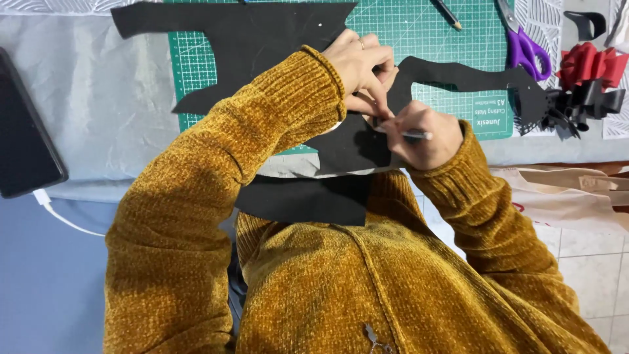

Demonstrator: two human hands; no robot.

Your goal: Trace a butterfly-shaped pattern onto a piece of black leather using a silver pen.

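A large sheet of black felt (262, 33) with cut curved edges lies across a green cutting mat (419, 39) and hangs over the table's front edge toward my lap. My left hand (360, 65) presses and pinches the felt near its middle, fingers bent, a ring on one finger. My right hand (422, 134) sits just below it, shut on a thin white pen or pencil (417, 135) whose tip touches the felt next to my left fingertips. Both arms wear a mustard chenille sweater.
Purple-handled scissors (527, 51) and a pencil (449, 13) lie at the mat's far right. Red and black ribbon bows (586, 82) sit to the right. A dark phone (23, 131) with a white cable rests at the left on the grey cloth. A beige bag (563, 196) hangs lower right.
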